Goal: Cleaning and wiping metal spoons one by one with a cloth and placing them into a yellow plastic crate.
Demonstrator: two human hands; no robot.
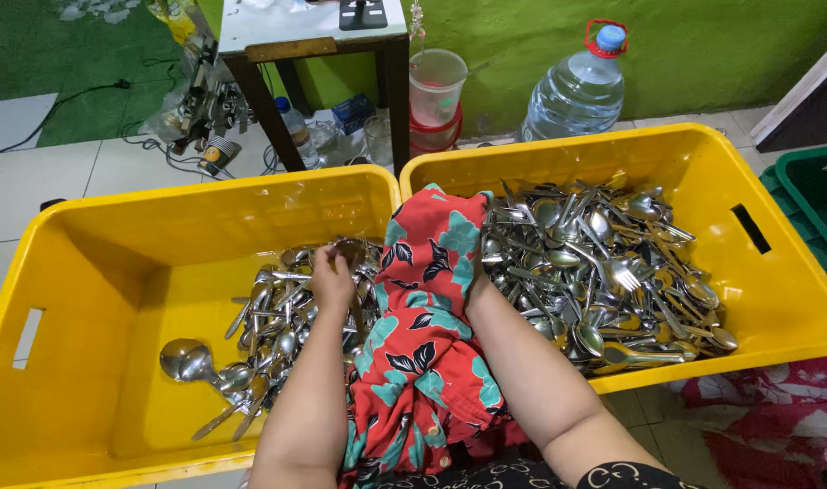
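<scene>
Hands: left [330,276] pinching spoon [348,249] over left crate [87,272] | right hidden under floral cloth [427,299], grip unclear

Both crates, mine at lower left [87,272] and the one at right [776,299], are bright yellow. The cutlery [595,272] is silver. My cloth [427,308] is red with teal flowers and black leaves. The upper wall [703,54] is green; the bottle cap [610,37] is blue.

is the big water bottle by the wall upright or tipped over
Upright: the water bottle stands on the floor against the green wall, blue cap on top and shut.
</scene>
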